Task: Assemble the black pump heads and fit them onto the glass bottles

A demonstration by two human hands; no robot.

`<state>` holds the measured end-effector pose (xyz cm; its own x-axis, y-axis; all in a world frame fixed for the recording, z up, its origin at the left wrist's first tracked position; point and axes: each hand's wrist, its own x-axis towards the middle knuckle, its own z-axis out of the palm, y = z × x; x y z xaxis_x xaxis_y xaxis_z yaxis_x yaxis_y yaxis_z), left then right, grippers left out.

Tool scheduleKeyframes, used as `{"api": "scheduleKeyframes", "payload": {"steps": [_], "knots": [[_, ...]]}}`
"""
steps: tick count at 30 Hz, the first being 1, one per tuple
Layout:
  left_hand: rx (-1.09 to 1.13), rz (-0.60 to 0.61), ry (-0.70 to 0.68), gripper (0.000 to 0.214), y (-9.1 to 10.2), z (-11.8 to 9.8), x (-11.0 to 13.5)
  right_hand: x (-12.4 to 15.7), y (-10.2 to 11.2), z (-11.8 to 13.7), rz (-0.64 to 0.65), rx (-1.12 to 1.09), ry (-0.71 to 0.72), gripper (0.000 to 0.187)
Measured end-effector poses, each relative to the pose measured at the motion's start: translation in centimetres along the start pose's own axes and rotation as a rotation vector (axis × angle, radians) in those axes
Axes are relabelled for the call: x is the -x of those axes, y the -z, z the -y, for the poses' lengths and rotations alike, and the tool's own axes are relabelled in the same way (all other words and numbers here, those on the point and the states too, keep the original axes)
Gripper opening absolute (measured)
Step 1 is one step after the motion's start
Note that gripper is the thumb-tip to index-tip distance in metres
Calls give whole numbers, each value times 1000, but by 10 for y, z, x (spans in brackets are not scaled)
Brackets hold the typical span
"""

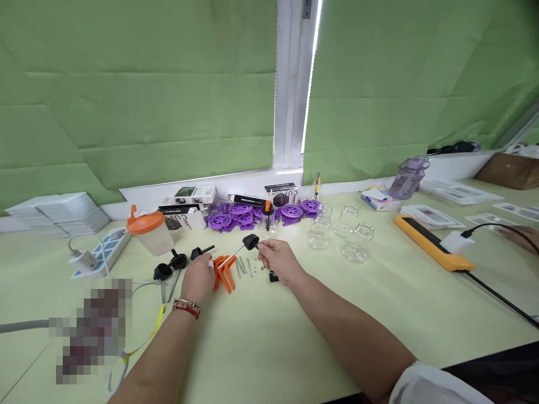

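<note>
My right hand (280, 261) pinches a black cone-shaped piece (251, 242) by its short stem. A thin metal rod (232, 255) runs from that piece down toward my left hand (199, 279). The left fingers are curled beside the rod's far end; whether they grip it is hidden. Orange branched plastic parts (225, 274) lie by the left fingertips. Between my hands are several metal screws (243, 266) on the table. A small black part (273, 276) is under my right hand. Similar black pieces with rods (178, 261) lie left of my left hand.
Purple plastic parts (242, 214) and small boxes (191, 194) line the back. Clear glass jars (354, 252) stand right of centre. An orange-lidded cup (150, 231) and power strip (107, 249) are left; a yellow power strip (433, 244) and another person's hand (524, 237) are right.
</note>
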<state>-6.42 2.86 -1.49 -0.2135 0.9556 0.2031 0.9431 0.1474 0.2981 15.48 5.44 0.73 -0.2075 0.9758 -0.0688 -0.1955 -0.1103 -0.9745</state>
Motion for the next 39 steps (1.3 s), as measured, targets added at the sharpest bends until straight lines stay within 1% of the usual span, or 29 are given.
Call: {"api": "scheduleKeyframes", "payload": {"steps": [2,4,5,6,7,9,10,12,15,16,17,19,21,24,27,30,32,33,35,36,37,38,39], "knots": [[59,-72,-55,39,3,-4,7,2,-3,-3,16,8,-13,18],[173,-132,-163,42,6,-13,17,5,-7,-7,45,11,-28,19],[207,-102,-205,44,8,-18,22,7,-10,-8,67,11,-33,20],[209,-22,-234,46,9,-22,27,9,-12,-9,90,8,-35,22],[187,42,-227,47,11,-26,30,11,-14,-10,114,5,-37,23],[174,86,-189,48,14,-27,32,14,-17,-9,147,-6,-30,26],[188,72,-156,47,16,-23,30,15,-17,-8,152,-14,-25,28],[251,-6,-36,44,18,-10,23,17,-16,-5,150,-29,-27,30],[281,-162,221,40,16,18,8,16,-14,-4,137,-27,-43,27],[263,-173,274,38,15,27,4,16,-14,-4,137,-23,-48,26],[251,-165,298,38,12,35,0,15,-14,-5,138,-19,-53,24],[227,-145,320,38,6,45,-6,14,-14,-8,142,-11,-63,21],[194,-122,337,40,0,50,-10,13,-15,-9,147,-6,-67,20],[143,-93,343,45,-6,50,-14,13,-15,-8,142,-9,-73,19],[96,-79,326,47,-6,49,-15,12,-14,-7,139,-11,-82,18],[63,-61,284,41,-4,48,-15,6,-10,-11,119,40,-67,19],[26,-38,252,33,-2,46,-13,-4,-4,-13,45,145,-3,23],[-5,-21,237,30,-1,44,-12,-11,0,-12,-18,226,56,27],[-85,13,212,27,2,40,-10,-29,9,-8,-141,438,227,43],[-125,29,201,27,4,37,-9,-39,14,-4,-182,554,308,52],[-157,41,192,27,6,34,-8,-50,18,1,-203,672,394,61],[-180,46,185,27,8,32,-6,-60,22,7,-197,797,459,66],[-200,45,180,27,10,30,-5,-69,25,13,-207,907,487,66]]}}
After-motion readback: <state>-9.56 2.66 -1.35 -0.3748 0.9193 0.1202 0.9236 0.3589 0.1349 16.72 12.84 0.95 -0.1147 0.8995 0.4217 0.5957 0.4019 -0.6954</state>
